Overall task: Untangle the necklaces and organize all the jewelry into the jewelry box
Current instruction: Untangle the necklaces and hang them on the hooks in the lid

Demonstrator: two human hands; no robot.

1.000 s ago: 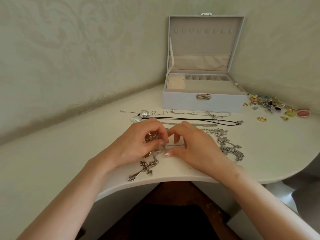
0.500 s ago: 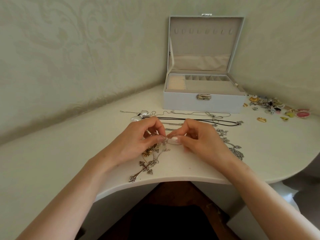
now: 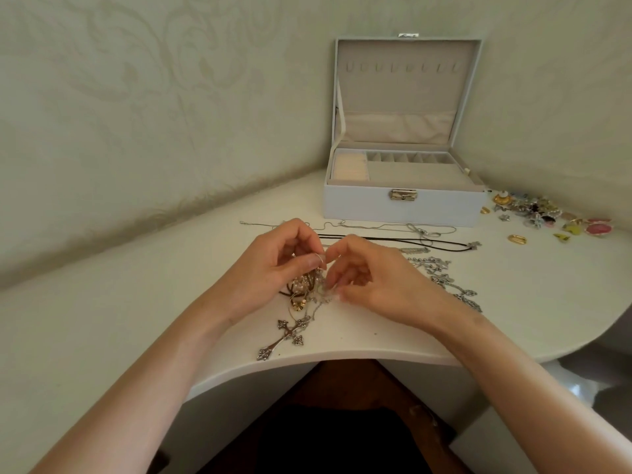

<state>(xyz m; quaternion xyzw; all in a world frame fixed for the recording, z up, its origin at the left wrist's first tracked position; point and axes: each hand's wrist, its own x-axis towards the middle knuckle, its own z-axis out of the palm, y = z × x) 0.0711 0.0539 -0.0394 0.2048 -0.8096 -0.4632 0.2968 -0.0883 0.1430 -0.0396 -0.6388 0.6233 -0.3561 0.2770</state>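
Observation:
A knot of tangled necklaces (image 3: 306,292) lies near the table's front edge, with a silver cross pendant (image 3: 285,338) trailing toward me. My left hand (image 3: 273,268) pinches a thin chain from the knot between thumb and fingers. My right hand (image 3: 372,278) pinches the same tangle from the right, fingertips almost touching the left hand's. Behind them a black cord necklace (image 3: 393,239), thin silver chains (image 3: 424,230) and an ornate silver chain (image 3: 451,285) lie spread out. The white jewelry box (image 3: 403,208) stands open at the back.
A heap of small jewelry (image 3: 543,215), with rings, earrings and pink and gold pieces, lies right of the box. The white table (image 3: 533,309) has a curved front edge and sits in a corner between two patterned walls.
Both hands have lifted off the table, raising the tangle and pulling a thin chain up from it. The cross pendant stays on the table.

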